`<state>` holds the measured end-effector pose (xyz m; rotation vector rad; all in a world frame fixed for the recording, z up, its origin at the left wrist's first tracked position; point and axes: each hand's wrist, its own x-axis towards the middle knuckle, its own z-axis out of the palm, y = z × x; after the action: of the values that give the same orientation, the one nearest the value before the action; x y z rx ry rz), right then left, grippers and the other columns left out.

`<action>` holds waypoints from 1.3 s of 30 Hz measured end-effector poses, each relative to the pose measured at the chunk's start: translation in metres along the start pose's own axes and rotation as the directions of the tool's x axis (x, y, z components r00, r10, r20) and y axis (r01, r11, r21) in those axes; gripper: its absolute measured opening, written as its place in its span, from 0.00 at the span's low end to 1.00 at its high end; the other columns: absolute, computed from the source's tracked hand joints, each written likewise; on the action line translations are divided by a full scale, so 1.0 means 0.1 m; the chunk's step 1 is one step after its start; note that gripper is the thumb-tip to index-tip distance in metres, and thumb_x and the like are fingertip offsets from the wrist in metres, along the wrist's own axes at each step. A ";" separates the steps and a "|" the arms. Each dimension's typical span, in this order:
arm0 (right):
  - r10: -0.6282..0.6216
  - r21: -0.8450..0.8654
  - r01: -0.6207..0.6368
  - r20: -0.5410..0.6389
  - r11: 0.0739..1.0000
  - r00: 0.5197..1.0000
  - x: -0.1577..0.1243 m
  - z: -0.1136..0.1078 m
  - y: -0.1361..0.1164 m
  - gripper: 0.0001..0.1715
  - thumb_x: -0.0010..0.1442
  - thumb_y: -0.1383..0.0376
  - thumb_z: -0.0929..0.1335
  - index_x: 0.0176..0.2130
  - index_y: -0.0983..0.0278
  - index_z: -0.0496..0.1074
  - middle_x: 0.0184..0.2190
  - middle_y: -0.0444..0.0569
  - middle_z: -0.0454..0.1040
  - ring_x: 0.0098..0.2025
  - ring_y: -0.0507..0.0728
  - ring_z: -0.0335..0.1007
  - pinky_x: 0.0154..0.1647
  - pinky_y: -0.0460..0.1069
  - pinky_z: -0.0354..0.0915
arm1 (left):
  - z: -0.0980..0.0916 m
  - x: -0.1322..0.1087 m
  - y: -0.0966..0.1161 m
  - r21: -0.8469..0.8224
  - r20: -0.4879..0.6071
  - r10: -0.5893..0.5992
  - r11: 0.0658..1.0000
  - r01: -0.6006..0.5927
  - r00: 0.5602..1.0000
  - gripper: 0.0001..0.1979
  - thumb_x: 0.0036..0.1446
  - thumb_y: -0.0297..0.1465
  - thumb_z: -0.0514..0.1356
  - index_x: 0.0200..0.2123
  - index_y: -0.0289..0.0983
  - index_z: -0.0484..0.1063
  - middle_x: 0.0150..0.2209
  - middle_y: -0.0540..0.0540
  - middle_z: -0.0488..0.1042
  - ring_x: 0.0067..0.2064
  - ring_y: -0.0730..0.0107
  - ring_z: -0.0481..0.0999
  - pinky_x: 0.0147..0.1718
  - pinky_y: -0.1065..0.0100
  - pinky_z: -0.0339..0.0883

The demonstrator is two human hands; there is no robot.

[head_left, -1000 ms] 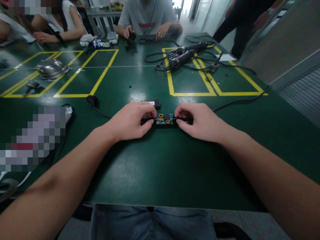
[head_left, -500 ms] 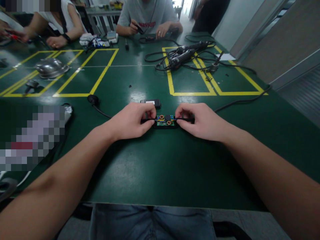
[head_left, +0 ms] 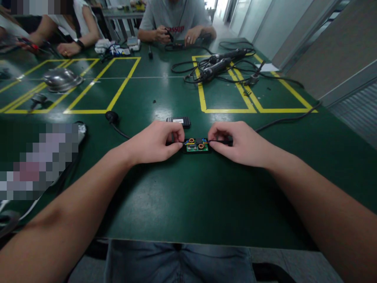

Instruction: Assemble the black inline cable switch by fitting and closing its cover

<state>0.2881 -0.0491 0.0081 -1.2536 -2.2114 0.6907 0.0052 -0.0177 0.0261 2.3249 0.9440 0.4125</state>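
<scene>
A small green circuit board (head_left: 196,147) with two copper coils lies in a black case half on the table in front of me. My left hand (head_left: 160,142) pinches the black cable at the board's left end, where thin coloured wires come out. At the opposite end, my right hand (head_left: 235,142) is closed on the black cable (head_left: 221,142) there, its fingertips beside the board's edge. Just behind the board rests a ribbed black cover (head_left: 179,121) with a white label. A black plug (head_left: 112,117) sits at the far end of the left cable.
Two black power tools (head_left: 216,68) with tangled cords lie within yellow tape at the back right. A shiny metal bowl-shaped part (head_left: 63,79) stands back left. A blurred-out object (head_left: 41,161) lies at left. Several people sit across the table (head_left: 176,204).
Both hands keep their grip on the cable ends. The board and hands sit very slightly further right in view. A person across the table has shifted a hand.
</scene>
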 end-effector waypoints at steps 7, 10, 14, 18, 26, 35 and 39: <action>0.023 0.005 -0.023 0.020 1.000 1.000 0.01 -0.01 0.04 0.04 0.62 0.62 0.72 0.38 0.60 0.79 0.30 0.46 0.79 0.31 0.57 0.71 0.33 0.53 0.64 | -0.01 0.01 -0.01 0.045 -0.003 -0.028 0.999 0.028 1.000 0.03 0.63 0.30 0.65 0.36 0.38 0.79 0.28 0.51 0.76 0.29 0.69 0.73 0.34 0.66 0.64; 0.025 0.022 -0.026 0.031 0.999 0.999 0.01 -0.02 0.07 0.05 0.63 0.62 0.73 0.40 0.60 0.79 0.29 0.45 0.78 0.30 0.57 0.71 0.33 0.53 0.66 | -0.02 0.01 -0.01 0.058 -0.012 -0.022 0.998 0.023 1.000 0.03 0.62 0.29 0.65 0.38 0.38 0.79 0.29 0.51 0.77 0.29 0.69 0.74 0.34 0.66 0.65; -0.013 0.002 0.013 0.005 1.000 1.000 0.02 -0.05 0.11 0.05 0.65 0.61 0.74 0.37 0.58 0.82 0.32 0.48 0.82 0.33 0.59 0.75 0.37 0.55 0.69 | -0.03 0.01 -0.06 0.048 -0.028 0.005 0.999 -0.004 1.000 0.05 0.62 0.28 0.65 0.41 0.38 0.81 0.30 0.51 0.79 0.29 0.69 0.76 0.34 0.66 0.68; -0.042 -0.018 0.042 -0.002 0.999 0.999 0.02 -0.11 0.15 0.06 0.66 0.60 0.76 0.36 0.56 0.86 0.37 0.50 0.86 0.39 0.62 0.80 0.43 0.57 0.73 | -0.03 0.02 -0.11 0.061 -0.036 0.026 0.998 -0.023 0.999 0.05 0.63 0.29 0.66 0.41 0.38 0.83 0.36 0.48 0.84 0.34 0.67 0.80 0.39 0.66 0.71; -0.088 -0.134 0.088 0.000 0.987 0.996 0.01 -0.16 0.16 0.08 0.67 0.62 0.76 0.35 0.55 0.86 0.39 0.51 0.87 0.38 0.62 0.81 0.45 0.59 0.73 | 0.02 0.07 -0.13 0.167 -0.027 0.027 0.986 -0.023 0.999 0.06 0.66 0.27 0.68 0.42 0.38 0.87 0.38 0.47 0.86 0.38 0.64 0.83 0.41 0.65 0.71; 0.031 -0.045 -0.031 -0.009 0.999 0.999 -0.01 -0.07 0.19 0.07 0.68 0.60 0.74 0.39 0.57 0.86 0.35 0.50 0.87 0.35 0.61 0.80 0.40 0.57 0.73 | 0.06 0.04 -0.08 0.371 -0.126 0.188 0.920 -0.130 0.974 0.09 0.70 0.32 0.67 0.43 0.42 0.90 0.67 0.39 0.81 0.68 0.43 0.78 0.71 0.40 0.70; 0.041 0.011 -0.041 -0.017 0.999 0.999 0.00 -0.01 0.20 0.09 0.68 0.58 0.74 0.39 0.58 0.86 0.34 0.49 0.86 0.33 0.61 0.79 0.37 0.55 0.72 | 0.10 0.08 -0.26 0.310 -0.279 0.057 0.950 0.034 0.959 0.21 0.75 0.36 0.62 0.66 0.40 0.84 0.78 0.33 0.71 0.78 0.41 0.70 0.78 0.36 0.62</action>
<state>0.3005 -0.0400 -0.0040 -1.2988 -2.1709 0.7038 0.0018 -0.0013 0.0026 2.6028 1.2081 0.6597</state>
